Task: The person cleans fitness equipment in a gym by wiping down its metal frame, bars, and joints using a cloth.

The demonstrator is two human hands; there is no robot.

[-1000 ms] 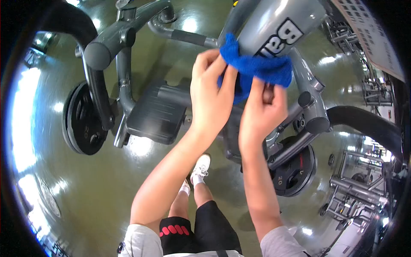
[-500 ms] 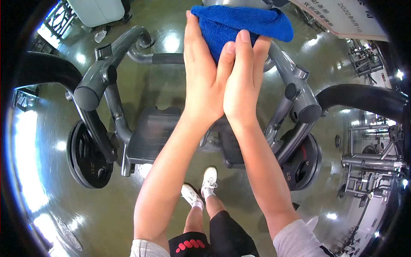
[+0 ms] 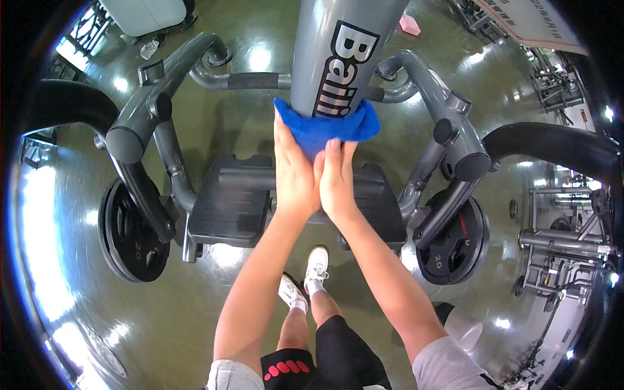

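Observation:
A blue cloth is wrapped around the near side of a thick grey post with "Baili" lettering, just below the letters. My left hand presses the cloth from the left, its fingers stretched along the post. From the right, my right hand lies against the cloth in the same way. The two palms nearly meet at their heels. Parts of the fingers are hidden behind the cloth.
Black weight plates hang at the left and right of the machine. Dark padded plates lie beneath my hands. Curved black arms reach out sideways. A sign stands upper right.
Both hands and the cloth have come down in the view, and the lettering on the post shows again. A second ago the hands were apart, handling the bunched cloth; now they press it together.

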